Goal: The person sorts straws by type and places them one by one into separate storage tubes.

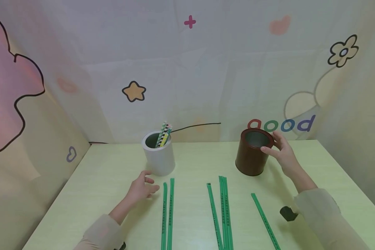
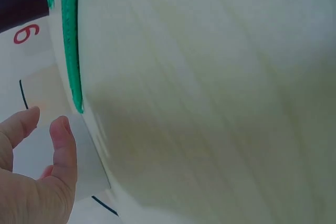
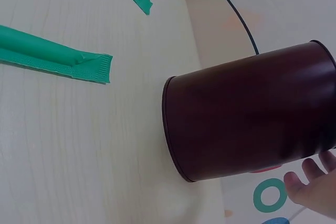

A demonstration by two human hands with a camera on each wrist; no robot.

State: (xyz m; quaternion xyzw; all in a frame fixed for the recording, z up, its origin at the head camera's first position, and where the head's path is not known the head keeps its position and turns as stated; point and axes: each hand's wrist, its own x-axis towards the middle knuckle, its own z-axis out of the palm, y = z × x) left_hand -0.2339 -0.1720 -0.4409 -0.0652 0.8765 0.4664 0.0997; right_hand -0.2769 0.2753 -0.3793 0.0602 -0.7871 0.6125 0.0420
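A white cylindrical holder (image 1: 160, 161) stands upright at the back left of the table, with several patterned sticks (image 1: 164, 135) leaning in it. My left hand (image 1: 141, 187) hovers just in front of it, fingers loosely bent and holding nothing. At the back right is a dark brown cylindrical holder (image 1: 252, 156), upright with a grey inside. My right hand (image 1: 284, 156) is at its right side, thumb overlapping the front near the rim and fingers spread by the far edge. In the right wrist view, fingertips (image 3: 296, 184) show right beside the brown wall (image 3: 247, 114).
Long green wrapped strips with crimped ends lie on the pale table: a left pair (image 1: 171, 211), a middle group (image 1: 225, 211) and a single strip (image 1: 265, 222) at right. A printed cloth (image 1: 200, 80) hangs behind. Something small and black (image 1: 289, 213) shows by the right sleeve.
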